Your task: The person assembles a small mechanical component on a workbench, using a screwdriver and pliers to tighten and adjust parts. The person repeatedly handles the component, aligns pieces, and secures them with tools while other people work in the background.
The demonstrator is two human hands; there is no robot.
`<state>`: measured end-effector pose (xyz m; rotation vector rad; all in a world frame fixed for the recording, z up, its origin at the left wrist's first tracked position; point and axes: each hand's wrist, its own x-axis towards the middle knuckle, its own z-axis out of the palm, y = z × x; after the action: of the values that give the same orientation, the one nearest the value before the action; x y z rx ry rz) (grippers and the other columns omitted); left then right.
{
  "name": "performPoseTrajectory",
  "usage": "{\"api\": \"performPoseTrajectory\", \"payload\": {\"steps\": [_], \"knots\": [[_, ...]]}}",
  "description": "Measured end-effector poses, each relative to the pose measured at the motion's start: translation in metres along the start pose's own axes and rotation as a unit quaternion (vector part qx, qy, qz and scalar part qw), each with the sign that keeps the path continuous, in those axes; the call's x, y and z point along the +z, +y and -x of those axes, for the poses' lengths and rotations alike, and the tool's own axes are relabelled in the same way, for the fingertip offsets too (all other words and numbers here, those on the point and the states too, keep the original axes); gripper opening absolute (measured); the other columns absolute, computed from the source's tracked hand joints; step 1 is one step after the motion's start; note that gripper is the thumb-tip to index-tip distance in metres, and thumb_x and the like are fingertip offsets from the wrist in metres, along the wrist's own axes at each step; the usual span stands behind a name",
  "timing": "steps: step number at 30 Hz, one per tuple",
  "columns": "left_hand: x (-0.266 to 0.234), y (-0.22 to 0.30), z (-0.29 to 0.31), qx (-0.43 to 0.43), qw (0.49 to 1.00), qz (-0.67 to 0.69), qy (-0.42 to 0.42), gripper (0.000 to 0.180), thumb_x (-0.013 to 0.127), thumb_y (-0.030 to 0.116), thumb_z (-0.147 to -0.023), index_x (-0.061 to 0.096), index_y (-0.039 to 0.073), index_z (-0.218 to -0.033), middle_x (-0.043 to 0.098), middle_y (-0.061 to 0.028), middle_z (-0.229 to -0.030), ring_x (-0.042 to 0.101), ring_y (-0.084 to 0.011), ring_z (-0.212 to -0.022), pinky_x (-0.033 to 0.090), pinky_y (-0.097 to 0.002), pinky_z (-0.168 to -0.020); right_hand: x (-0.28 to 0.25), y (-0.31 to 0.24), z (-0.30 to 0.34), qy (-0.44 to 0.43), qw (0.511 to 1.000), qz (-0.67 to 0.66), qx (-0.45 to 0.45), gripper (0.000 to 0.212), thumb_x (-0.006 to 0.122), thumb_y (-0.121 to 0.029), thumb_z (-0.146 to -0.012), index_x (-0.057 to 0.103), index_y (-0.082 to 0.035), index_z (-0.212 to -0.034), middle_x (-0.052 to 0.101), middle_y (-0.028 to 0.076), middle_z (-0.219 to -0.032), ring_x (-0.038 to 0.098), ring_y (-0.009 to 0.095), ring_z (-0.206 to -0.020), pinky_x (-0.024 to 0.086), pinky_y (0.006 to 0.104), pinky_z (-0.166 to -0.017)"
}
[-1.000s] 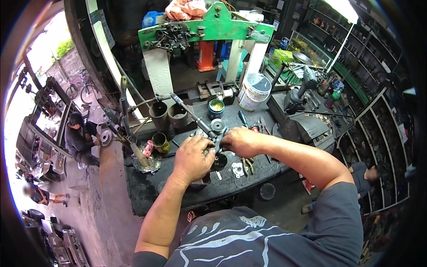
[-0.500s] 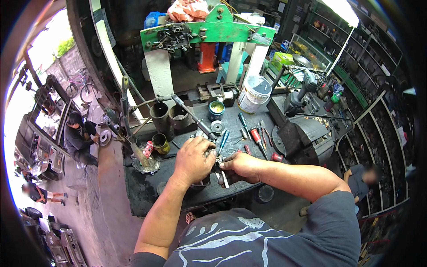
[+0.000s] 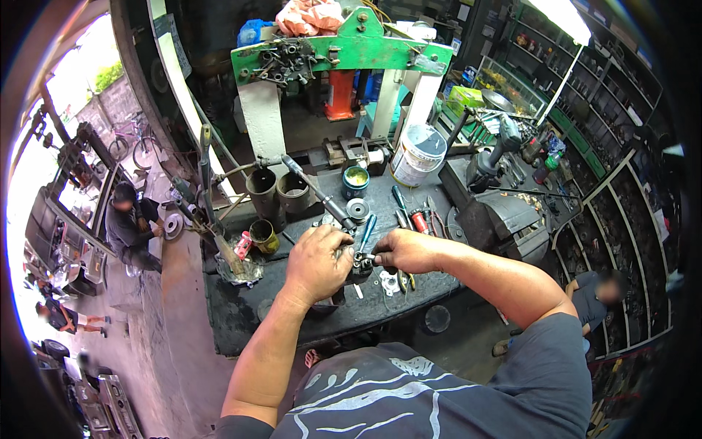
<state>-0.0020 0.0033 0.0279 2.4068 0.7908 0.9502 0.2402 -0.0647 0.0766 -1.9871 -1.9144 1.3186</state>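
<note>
Near the bench's front edge, my left hand (image 3: 320, 265) is closed around a dark metal part (image 3: 361, 274). My fingers cover much of it. From the other side, my right hand (image 3: 411, 251) pinches a short silver piece (image 3: 368, 257) at the top of that part; its kind is too small to make out. A blue-handled screwdriver (image 3: 368, 228) lies just beyond both hands. Small whitish pieces (image 3: 389, 282) and pliers (image 3: 406, 281) rest below my right hand. A red-handled tool (image 3: 419, 222) is partly hidden behind that hand.
Beyond my hands stand an open grease tub (image 3: 356, 180), a round metal disc (image 3: 358, 209) and a white bucket (image 3: 419, 155). Two dark cylinders (image 3: 262, 192) and a yellowish can (image 3: 264, 236) occupy the left. A green-beamed press (image 3: 395, 53) rises behind. A person (image 3: 131, 227) crouches at far left.
My right hand has swung up and right, and the long silver handle it held no longer points toward me. The pliers and whitish pieces are now uncovered. My left hand stays put.
</note>
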Motion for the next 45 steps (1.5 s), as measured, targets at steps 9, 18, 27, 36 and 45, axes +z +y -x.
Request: {"api": "performPoseTrajectory", "payload": {"steps": [9,18,27,36,45], "knots": [[-0.004,0.006,-0.002,-0.012,1.000,-0.004,-0.008,0.020,0.078,0.023,-0.095,0.080,0.010,-0.110,0.075,-0.0087,-0.111,0.070,-0.0346,-0.110,0.056,-0.0467,-0.100,0.039,-0.013,0.008,-0.024,0.939,-0.333,0.084,0.035,0.064,-0.022,-0.117,0.073,0.010,-0.129,0.082,0.013,-0.100,0.080,0.022,-0.091,0.061,0.0376,-0.085],[-0.005,0.006,-0.002,-0.005,1.000,-0.015,-0.024,0.023,0.079,0.024,-0.093,0.081,0.011,-0.112,0.074,-0.0088,-0.115,0.069,-0.0348,-0.113,0.055,-0.0447,-0.103,-0.016,0.012,-0.025,0.221,0.885,0.328,-0.245,0.018,0.070,-0.024,-0.105,0.079,-0.009,-0.110,0.074,0.017,-0.103,0.072,0.039,-0.106,0.053,0.0574,-0.095],[-0.005,0.032,-0.011,0.095,0.955,-0.240,-0.146,0.026,0.087,0.030,-0.087,0.086,0.016,-0.109,0.073,-0.0075,-0.138,0.057,-0.0318,-0.147,0.032,-0.0695,-0.131,0.012,0.097,-0.006,0.282,0.945,0.046,-0.158,0.024,0.069,-0.023,-0.107,0.077,-0.001,-0.113,0.076,0.026,-0.103,0.072,0.051,-0.104,0.056,0.0574,-0.092],[0.009,0.048,-0.023,0.070,0.918,-0.311,-0.236,0.023,0.083,0.027,-0.093,0.078,0.008,-0.104,0.074,-0.0107,-0.121,0.065,-0.0349,-0.126,0.044,-0.0632,-0.116,0.137,0.199,0.005,0.264,0.930,-0.252,-0.046,0.032,0.070,-0.024,-0.108,0.078,0.001,-0.127,0.079,0.027,-0.116,0.076,0.046,-0.112,0.058,0.0524,-0.099],[0.009,0.060,-0.030,0.086,0.898,-0.332,-0.274,0.030,0.084,0.018,-0.089,0.075,0.010,-0.116,0.072,-0.0086,-0.132,0.062,-0.0371,-0.133,0.039,-0.0679,-0.121,0.183,0.252,0.000,0.230,0.922,-0.306,-0.053,0.034,0.071,-0.024,-0.106,0.078,0.001,-0.127,0.078,0.032,-0.114,0.076,0.049,-0.111,0.058,0.0557,-0.099]]}}
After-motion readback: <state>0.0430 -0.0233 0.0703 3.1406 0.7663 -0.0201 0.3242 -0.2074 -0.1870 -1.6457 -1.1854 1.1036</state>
